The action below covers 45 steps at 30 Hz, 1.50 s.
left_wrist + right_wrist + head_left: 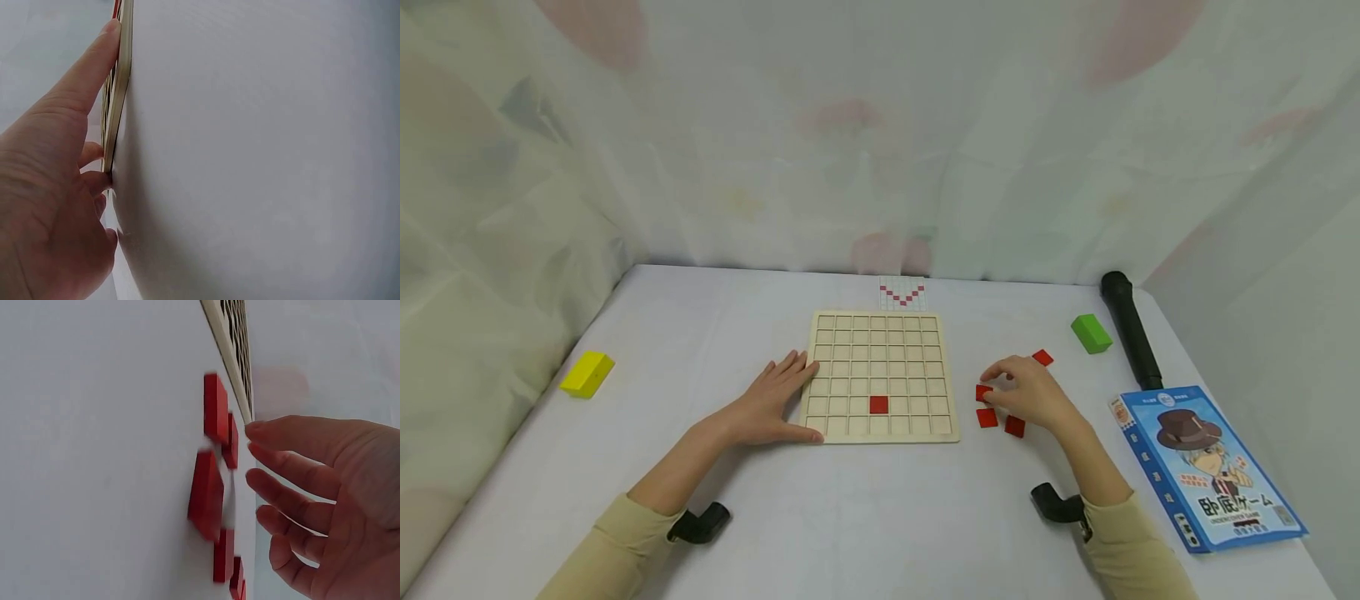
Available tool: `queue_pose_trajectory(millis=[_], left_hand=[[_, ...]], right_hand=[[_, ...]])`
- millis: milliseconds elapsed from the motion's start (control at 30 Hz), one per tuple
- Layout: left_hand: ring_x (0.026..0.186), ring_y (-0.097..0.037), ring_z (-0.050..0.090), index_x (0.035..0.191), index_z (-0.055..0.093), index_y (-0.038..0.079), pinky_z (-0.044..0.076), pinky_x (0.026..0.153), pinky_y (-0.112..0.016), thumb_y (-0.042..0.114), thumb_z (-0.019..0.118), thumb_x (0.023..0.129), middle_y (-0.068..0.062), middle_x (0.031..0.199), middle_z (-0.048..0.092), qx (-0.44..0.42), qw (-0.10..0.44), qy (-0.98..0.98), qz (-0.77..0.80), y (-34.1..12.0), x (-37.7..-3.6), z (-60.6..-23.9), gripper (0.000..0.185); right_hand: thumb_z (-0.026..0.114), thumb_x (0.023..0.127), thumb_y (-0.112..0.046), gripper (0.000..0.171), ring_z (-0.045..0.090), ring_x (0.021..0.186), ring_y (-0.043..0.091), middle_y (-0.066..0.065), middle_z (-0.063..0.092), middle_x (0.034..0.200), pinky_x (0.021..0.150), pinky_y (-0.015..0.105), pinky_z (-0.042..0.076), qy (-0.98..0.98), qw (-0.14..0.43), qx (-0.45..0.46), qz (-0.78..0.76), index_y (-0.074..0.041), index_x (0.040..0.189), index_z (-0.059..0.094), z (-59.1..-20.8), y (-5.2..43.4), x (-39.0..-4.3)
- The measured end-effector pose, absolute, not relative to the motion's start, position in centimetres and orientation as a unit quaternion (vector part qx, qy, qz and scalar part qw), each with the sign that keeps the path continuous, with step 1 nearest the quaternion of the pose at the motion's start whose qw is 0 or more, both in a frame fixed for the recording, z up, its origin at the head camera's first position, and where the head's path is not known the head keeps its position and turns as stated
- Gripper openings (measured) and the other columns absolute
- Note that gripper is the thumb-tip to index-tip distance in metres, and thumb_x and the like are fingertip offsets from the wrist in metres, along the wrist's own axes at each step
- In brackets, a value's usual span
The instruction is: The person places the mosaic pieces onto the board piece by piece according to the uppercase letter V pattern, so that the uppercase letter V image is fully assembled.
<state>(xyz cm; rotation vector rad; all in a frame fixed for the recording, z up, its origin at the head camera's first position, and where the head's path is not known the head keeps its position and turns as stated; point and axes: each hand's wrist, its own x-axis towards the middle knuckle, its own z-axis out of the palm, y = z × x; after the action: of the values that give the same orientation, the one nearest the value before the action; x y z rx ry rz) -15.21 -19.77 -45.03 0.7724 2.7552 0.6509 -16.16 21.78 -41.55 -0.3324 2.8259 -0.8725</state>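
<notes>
White cloth-covered table [865, 533], pale curtain walls. One square wooden grid board [880, 375], one flat red square tile [878, 404] seated in it. Left hand [771, 400] flat, steadying board's edge. Right hand [1030, 392], fingers loosely curled, touching loose red tiles [987, 417]; four visible beside board.

Soft, even light fills all three views, bright without glare, and the hands cast only faint, short shadows on the white tabletop [850, 517]. The head view bends straight lines near its edges, and the cloth backdrop [880, 125] looks hazy. In the right wrist view the nearest red tile [205, 495] is smeared, perhaps from motion.
</notes>
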Motion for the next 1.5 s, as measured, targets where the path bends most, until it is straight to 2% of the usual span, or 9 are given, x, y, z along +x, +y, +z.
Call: queue_pose_trajectory(millis=[200,833,1133,1500], left_hand=[[0.148,-0.037,0.003,0.154,0.022,0.002,0.004,0.117,-0.057,0.068,0.073,0.072,-0.021,0.16,0.012,0.261,0.107,0.933,0.223,-19.8,-15.1,-44.9,0.117],[0.147,-0.039,0.007,0.153,0.026,0.001,0.008,0.117,-0.057,0.069,0.073,0.071,-0.02,0.16,0.016,0.279,0.079,0.936,0.198,-19.8,-15.2,-44.6,0.116],[0.146,-0.042,0.009,0.152,0.026,-0.002,0.01,0.116,-0.058,0.065,0.074,0.074,-0.023,0.159,0.016,0.29,0.074,0.931,0.21,-20.0,-15.1,-44.9,0.114],[0.146,-0.039,0.012,0.153,0.024,0.0,0.01,0.117,-0.055,0.066,0.074,0.073,-0.02,0.16,0.015,0.287,0.084,0.932,0.205,-20.0,-15.0,-44.7,0.115]], right_hand=[[0.072,0.085,-0.014,0.024,0.053,0.109,0.035,0.014,0.062,0.115,0.089,0.052,0.051,0.948,0.089,-0.106,-0.286,-0.007,0.107,0.07,-41.6,23.0,-16.0],[0.075,0.082,-0.019,0.022,0.053,0.105,0.033,0.013,0.063,0.111,0.087,0.05,0.05,0.949,0.055,-0.114,-0.287,-0.008,0.101,0.07,-42.6,21.8,-16.6],[0.078,0.083,-0.022,0.024,0.053,0.105,0.031,0.01,0.064,0.109,0.088,0.049,0.048,0.936,0.063,-0.154,-0.312,-0.009,0.101,0.071,-42.0,18.6,-17.1],[0.079,0.08,-0.022,0.022,0.055,0.098,0.023,0.001,0.065,0.1,0.088,0.04,0.048,0.92,0.078,-0.201,-0.328,-0.01,0.098,0.072,-42.4,12.8,-17.9]])
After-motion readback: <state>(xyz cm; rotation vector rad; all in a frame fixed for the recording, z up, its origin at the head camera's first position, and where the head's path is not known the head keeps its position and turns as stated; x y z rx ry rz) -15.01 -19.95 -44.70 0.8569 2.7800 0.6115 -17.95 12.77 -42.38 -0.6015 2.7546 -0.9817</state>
